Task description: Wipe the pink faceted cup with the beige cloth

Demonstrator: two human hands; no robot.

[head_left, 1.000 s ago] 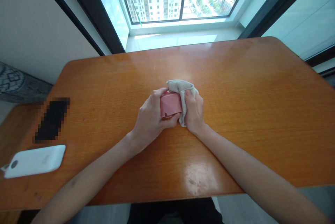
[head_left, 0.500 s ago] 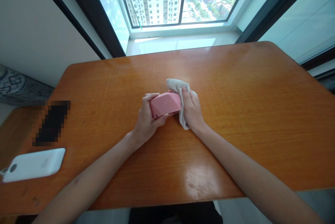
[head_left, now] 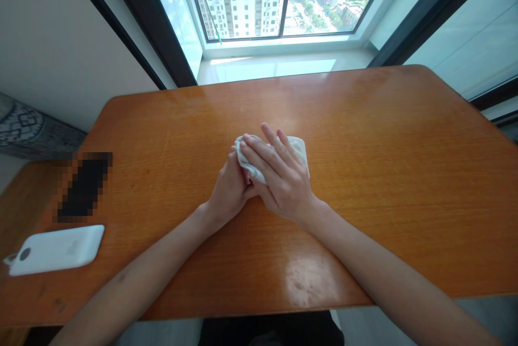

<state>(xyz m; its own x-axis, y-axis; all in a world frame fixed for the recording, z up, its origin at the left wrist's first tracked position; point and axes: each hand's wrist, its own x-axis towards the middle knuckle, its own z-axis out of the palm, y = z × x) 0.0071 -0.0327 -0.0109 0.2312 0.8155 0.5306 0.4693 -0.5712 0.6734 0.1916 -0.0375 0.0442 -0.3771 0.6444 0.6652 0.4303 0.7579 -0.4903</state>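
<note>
At the middle of the orange wooden table (head_left: 364,135), my left hand (head_left: 229,190) is closed around a small pink case (head_left: 245,175), of which only a sliver shows. A whitish cloth (head_left: 298,146) is draped over the case. My right hand (head_left: 279,176) lies on top of the cloth with its fingers stretched out and pressed flat, pointing left. Most of the case is hidden under the cloth and both hands.
A white power bank (head_left: 56,249) lies at the table's left front. Behind it is a dark pixelated object (head_left: 83,185). A window sill (head_left: 267,65) and large window run beyond the far edge. A patterned cushion (head_left: 24,130) sits at far left.
The pink case was in plain sight in my left hand with the cloth rubbing its right end. Now my right hand has slid left over it, covering it with the cloth.
</note>
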